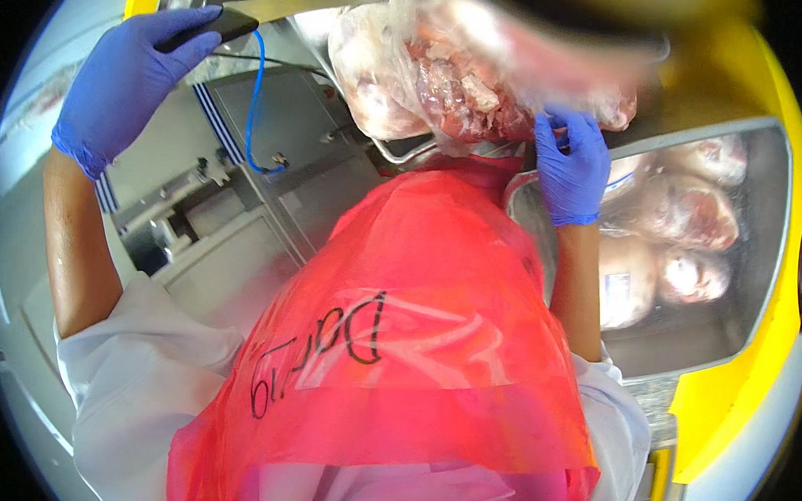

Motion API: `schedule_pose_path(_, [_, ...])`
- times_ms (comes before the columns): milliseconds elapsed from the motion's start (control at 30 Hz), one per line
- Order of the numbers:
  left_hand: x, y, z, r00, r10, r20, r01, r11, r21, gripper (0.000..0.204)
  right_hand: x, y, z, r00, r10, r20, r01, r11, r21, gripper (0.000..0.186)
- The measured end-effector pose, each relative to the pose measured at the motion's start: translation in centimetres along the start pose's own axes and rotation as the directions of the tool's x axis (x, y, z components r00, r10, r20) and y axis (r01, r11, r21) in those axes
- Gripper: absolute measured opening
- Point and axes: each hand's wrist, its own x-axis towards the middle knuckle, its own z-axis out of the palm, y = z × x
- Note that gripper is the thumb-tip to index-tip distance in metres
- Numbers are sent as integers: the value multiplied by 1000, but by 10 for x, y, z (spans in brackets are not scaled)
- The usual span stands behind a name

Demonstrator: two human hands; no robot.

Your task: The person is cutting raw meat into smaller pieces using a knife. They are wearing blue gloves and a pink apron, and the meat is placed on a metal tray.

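My left hand (126, 82), in a blue glove, grips the black handle (229, 21) of a knife whose long blade (313, 3) points right, over wrapped meat. A clear bag (373, 79), partly opened, shows raw red, pale-streaked meat (466, 92) at top centre. My right hand (573, 168), also gloved in blue, has its fingers curled at the lower right edge of that meat; what they pinch, if anything, is hidden. A blurred dark and yellow shape (608, 9) covers part of the view above.
A steel tray (710, 340) of bagged meat pieces (680, 209) stands at right beside yellow edging (745, 373). At left are a steel machine (195, 241) and a blue tube (254, 137). A red apron (434, 324) covers my front.
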Motion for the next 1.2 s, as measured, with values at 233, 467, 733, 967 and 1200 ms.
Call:
schedule_pose_path(233, [-23,-34,89,980,-195,-43,149,858,-493,42,48,-36,3,951,-303,57,307,909,-282,29])
schedule_pose_path(467, [-17,-71,215,948,-317,37,210,533,-819,42,128,-83,82,825,-339,452,547,681,-487,58])
schedule_pose_path(733, [-4,-89,277,940,-319,124,202,224,-953,40,170,-105,185,715,-20,699,490,727,-481,41])
schedule_pose_path(967, [11,-113,320,937,-341,69,152,221,-963,38,54,-96,190,781,-79,619,273,935,-226,21])
schedule_pose_path(1200, [19,-95,297,922,-367,126,163,71,-984,34,45,-114,159,828,-71,556,125,990,-59,26])
